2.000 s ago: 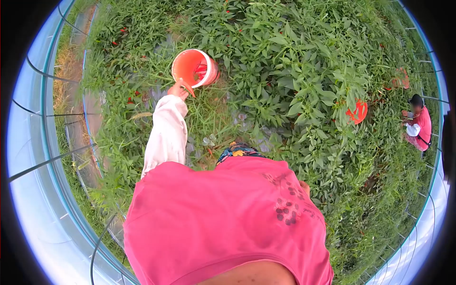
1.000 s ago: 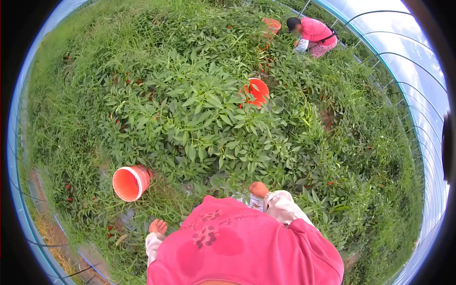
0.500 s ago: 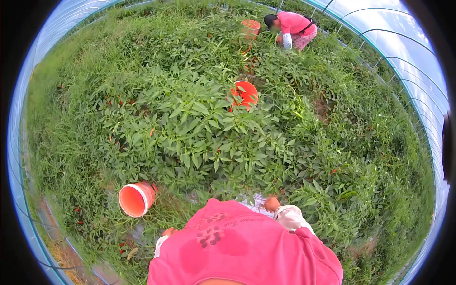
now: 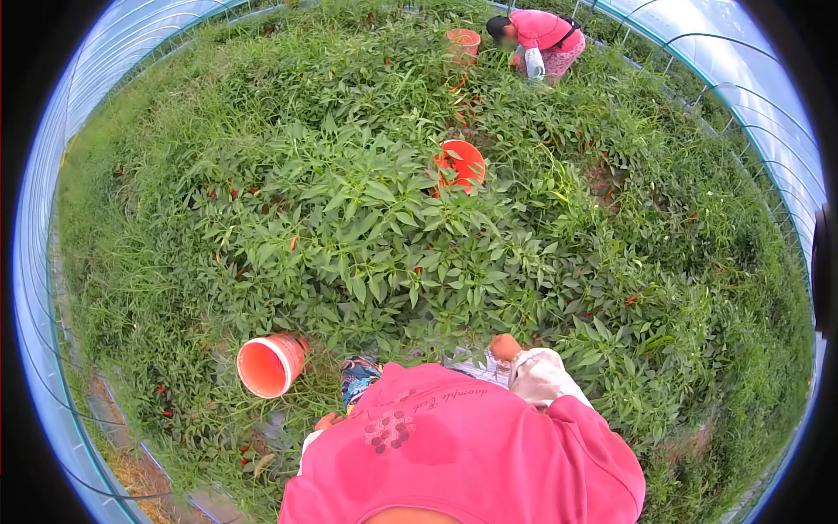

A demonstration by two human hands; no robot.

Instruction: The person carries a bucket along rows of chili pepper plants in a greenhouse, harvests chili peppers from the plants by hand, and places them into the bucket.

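Observation:
My right hand [image 4: 504, 348] is curled closed just past its white sleeve, beside the leaves of the pepper plants [image 4: 454, 297]. What it holds, if anything, is too small to make out. My left hand [image 4: 328, 421] shows only in part at the left edge of my pink top, low over grass; its fingers are not clear. Up and to the left of that hand, a red bucket [image 4: 299, 351] lies tipped in the grass, its opening facing me. A few red peppers [image 4: 244, 456] show among the leaves at lower left.
Another red bucket [image 4: 463, 166] stands amid the plants ahead, and a third bucket [image 4: 463, 42] is farther back. Beside it a co-worker [image 4: 546, 39] in pink bends over the plants. Plastic tunnel walls [image 4: 759, 96] curve along both sides.
My view has shifted slightly, so the buckets and plants appear a little to the right. My right hand stays closed near the same leaves. Patterned cloth now shows beside my top.

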